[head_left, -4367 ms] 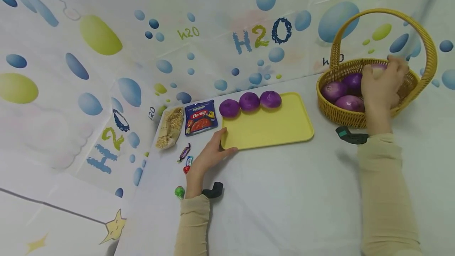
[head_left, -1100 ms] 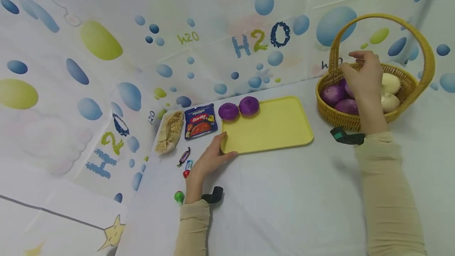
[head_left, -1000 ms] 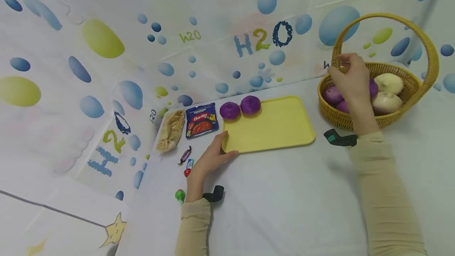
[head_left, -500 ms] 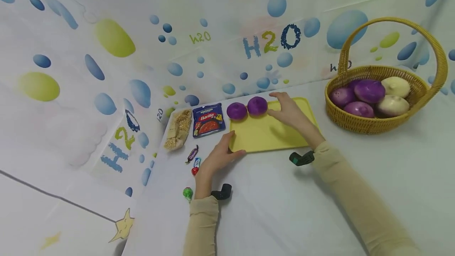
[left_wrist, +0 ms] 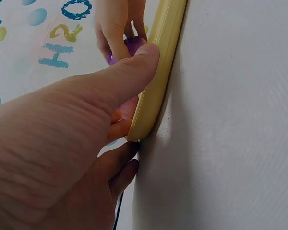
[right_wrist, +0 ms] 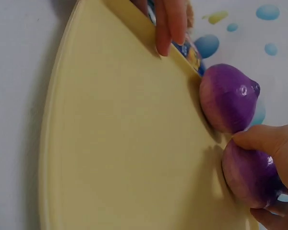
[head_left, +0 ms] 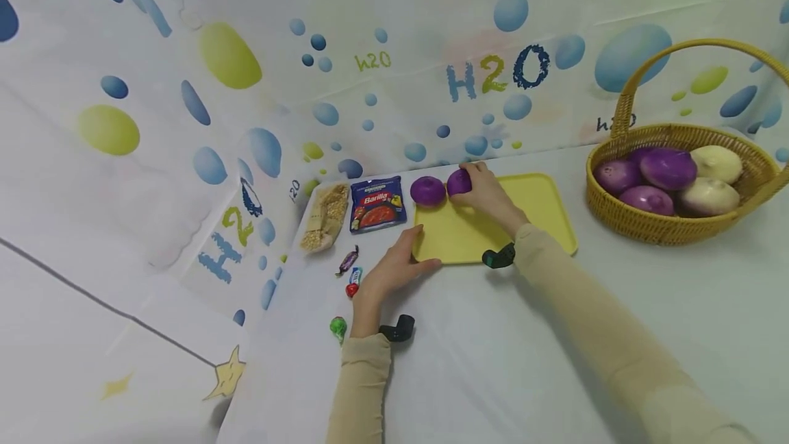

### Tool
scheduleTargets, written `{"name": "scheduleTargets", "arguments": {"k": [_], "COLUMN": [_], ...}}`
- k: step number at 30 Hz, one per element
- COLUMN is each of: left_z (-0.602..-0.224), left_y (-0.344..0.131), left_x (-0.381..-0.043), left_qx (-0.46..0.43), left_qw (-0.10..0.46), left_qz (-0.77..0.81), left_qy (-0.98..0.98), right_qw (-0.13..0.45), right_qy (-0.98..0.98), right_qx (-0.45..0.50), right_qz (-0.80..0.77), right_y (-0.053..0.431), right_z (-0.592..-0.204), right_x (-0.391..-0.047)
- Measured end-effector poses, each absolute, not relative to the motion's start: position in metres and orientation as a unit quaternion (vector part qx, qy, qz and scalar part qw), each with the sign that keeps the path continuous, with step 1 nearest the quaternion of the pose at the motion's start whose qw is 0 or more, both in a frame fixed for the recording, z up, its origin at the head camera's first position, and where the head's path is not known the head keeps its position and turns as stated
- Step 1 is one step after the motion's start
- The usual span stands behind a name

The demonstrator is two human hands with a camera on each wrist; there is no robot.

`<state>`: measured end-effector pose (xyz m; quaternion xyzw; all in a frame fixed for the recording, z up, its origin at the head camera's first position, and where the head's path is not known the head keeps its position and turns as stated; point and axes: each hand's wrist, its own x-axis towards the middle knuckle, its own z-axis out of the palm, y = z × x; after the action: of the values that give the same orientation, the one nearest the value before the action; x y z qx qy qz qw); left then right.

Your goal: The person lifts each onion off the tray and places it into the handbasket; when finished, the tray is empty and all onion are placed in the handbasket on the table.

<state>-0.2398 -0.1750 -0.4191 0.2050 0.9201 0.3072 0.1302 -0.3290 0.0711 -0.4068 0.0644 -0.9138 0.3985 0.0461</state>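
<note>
My right hand (head_left: 487, 194) grips a purple onion (right_wrist: 249, 173) at the back rim of the yellow tray (head_left: 444, 242), thumb on one side and fingers round the other. A second purple onion (head_left: 428, 191) sits beside it at the tray's back left corner. My left hand (head_left: 394, 269) holds the tray's front left corner, with the thumb along the near rim and the fingers at the left side, as the left wrist view shows. To the right stands a wicker basket (head_left: 653, 228) with several purple onions (head_left: 668, 168) and two white onions (head_left: 709, 197).
Left of the tray lie a blue Barilla pouch (head_left: 377, 204) and a bag of pale grains (head_left: 325, 218). Nearer the front are a purple-wrapped candy (head_left: 348, 260), a red and blue candy (head_left: 353, 283) and a green lollipop (head_left: 338, 327). The basket's tall handle (head_left: 625, 105) arches upward.
One of three purple onions went from the tray to the basket. My right hand then came left, bare, from the basket and took hold of another. The left hand stayed at the tray's corner.
</note>
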Motion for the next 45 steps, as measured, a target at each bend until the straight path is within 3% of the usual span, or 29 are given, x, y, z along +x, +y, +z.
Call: {"name": "scheduleTargets", "arguments": {"k": [22,29,38,45], "left_z": [-0.422,-0.423,-0.422,-0.421], "left_y": [-0.17,-0.168,-0.17,-0.167], "left_x": [-0.237,-0.239,-0.237,-0.237], "left_qx": [0.205,0.204,0.198,0.204], "left_qw": [0.129,0.114,0.116,0.115], "left_qz": [0.298,0.303,0.302,0.308], "left_qy": [0.923,0.924,0.925,0.922], "right_qw": [0.143,0.174,0.259,0.26], "right_qy": [-0.884,-0.882,-0.852,-0.822], "right_qx": [-0.019,-0.036,-0.142,-0.233], "right_qz": [0.445,0.436,0.433,0.449], "right_y": [0.183,0.213,0.287,0.329], "right_z": [-0.361,-0.348,-0.331,-0.34], "right_x": [-0.252,-0.245,-0.22,-0.204]}}
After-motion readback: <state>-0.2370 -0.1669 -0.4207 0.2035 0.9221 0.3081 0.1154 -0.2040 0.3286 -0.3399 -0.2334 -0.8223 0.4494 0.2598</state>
